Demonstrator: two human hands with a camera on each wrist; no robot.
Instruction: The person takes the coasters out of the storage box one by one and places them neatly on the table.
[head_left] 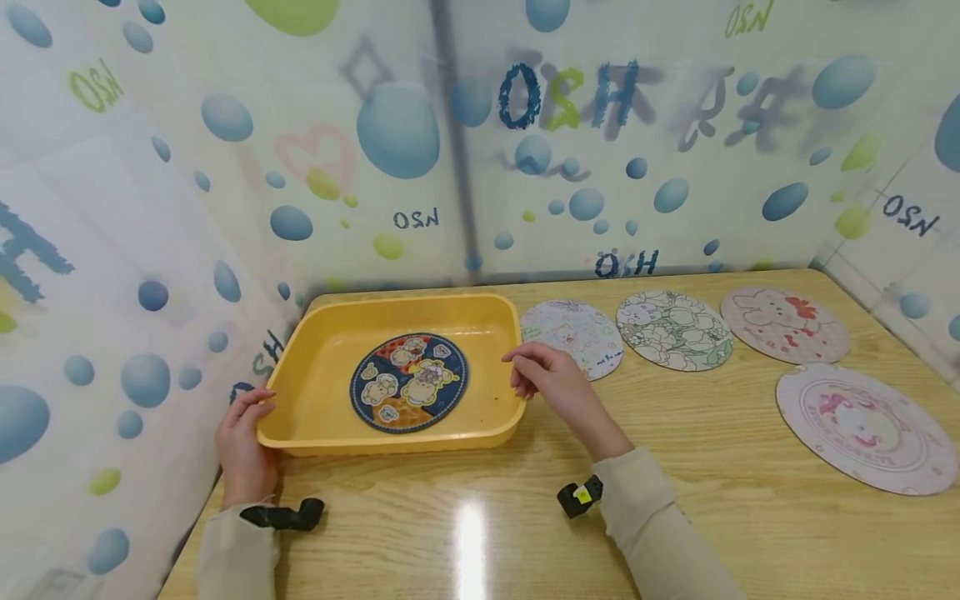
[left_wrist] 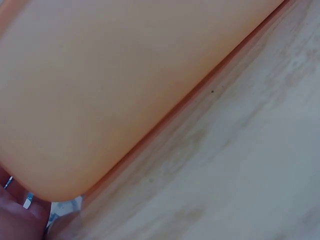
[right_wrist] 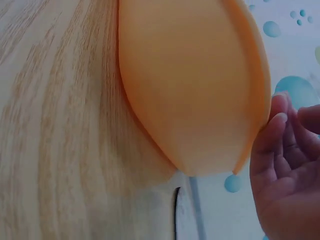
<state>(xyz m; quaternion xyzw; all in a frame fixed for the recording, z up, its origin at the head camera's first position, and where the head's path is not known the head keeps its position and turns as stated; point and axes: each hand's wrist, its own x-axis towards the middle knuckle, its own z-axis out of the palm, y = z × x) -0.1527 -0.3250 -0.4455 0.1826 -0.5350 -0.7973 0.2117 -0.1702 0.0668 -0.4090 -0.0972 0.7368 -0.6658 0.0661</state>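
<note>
A shallow yellow plastic tray sits on the wooden table. Inside it lies a round dark blue mat with cartoon bears and orange and red patches. My left hand holds the tray's left rim near the front corner, fingertips at the edge. In the left wrist view the tray wall hides part of those fingers. At the right rim is my right hand, fingers loosely bent. The right wrist view shows its fingertips against the tray's outer edge, with the thumb apart from it.
Several round printed mats lie right of the tray: a pale doodled one, a green floral one, a pink bunny one and a pink-white one. A bubble-patterned curtain borders the table at the back and sides.
</note>
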